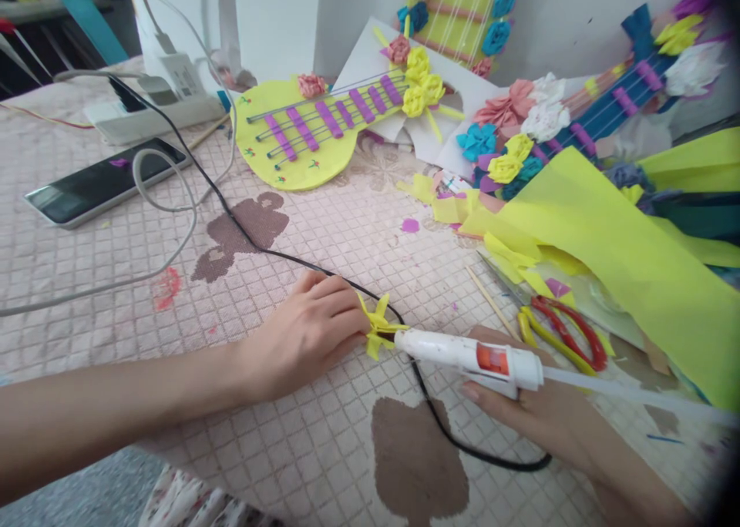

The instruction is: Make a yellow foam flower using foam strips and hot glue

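The left hand is pinching the yellow flower, its fingers curling together at the near end while the petals are poking out to the right; its thumb is hiding from view. The right hand is wrapping around the glue gun, thumb lying along the lower side, other fingers mostly disappearing behind the body. The gun's long axis is running across the table from left to right, dipping slightly toward the right, and its nozzle is pointing left, straight at the flower's petals. So the flower is sitting right of the left hand and left of the right one, with the left hand touching it and the right hand reaching it only through the gun. The nozzle's end is overlapping the petals in this view; whether it is actually touching them, one cannot tell. The glue stick is trailing from the gun's rear, and the black cord is curving below the gun.
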Available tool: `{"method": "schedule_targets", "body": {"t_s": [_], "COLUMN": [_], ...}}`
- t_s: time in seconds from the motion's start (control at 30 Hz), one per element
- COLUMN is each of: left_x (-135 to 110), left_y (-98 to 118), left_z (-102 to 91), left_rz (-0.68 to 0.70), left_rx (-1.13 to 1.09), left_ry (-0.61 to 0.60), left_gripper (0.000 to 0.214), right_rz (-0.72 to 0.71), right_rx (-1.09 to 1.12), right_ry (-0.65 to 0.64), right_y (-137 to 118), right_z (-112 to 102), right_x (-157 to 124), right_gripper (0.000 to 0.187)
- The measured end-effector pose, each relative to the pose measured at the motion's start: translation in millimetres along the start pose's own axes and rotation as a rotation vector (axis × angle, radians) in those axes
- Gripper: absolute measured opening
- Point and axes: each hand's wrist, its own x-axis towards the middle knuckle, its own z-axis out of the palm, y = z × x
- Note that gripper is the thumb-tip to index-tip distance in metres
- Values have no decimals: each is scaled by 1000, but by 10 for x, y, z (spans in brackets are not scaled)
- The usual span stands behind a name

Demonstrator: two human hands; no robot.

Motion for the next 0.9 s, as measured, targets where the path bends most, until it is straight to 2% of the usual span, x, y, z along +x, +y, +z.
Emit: {"method": "schedule_targets", "body": {"t_s": [0.13,0.27,0.5,0.67,0.83,0.9], "left_x": [3,2,8,25,41,42], "left_y": [2,0,8,5,-20,-27], "left_z": [1,-2,-4,-6,15,25], "left_rz": [-50,-90,-114,-115,-119,-116], "left_rx": [-56,-95,-134,-144,-157,-152], "left_ry": [-30,-46,-31,-29,-15,-9], "left_gripper": [15,12,10,9,9,9], "right_rz": [28,82,162,204,349,351], "right_rx": [41,36,72,-9,-170,-210], "right_ry": [7,77,63,254,494,567], "right_y": [102,201,275,304,358,403], "right_z": [34,62,22,45,156,194], "right_x": [-46,-92,-88,-45,16,46], "right_gripper": [11,20,24,29,36,38]}}
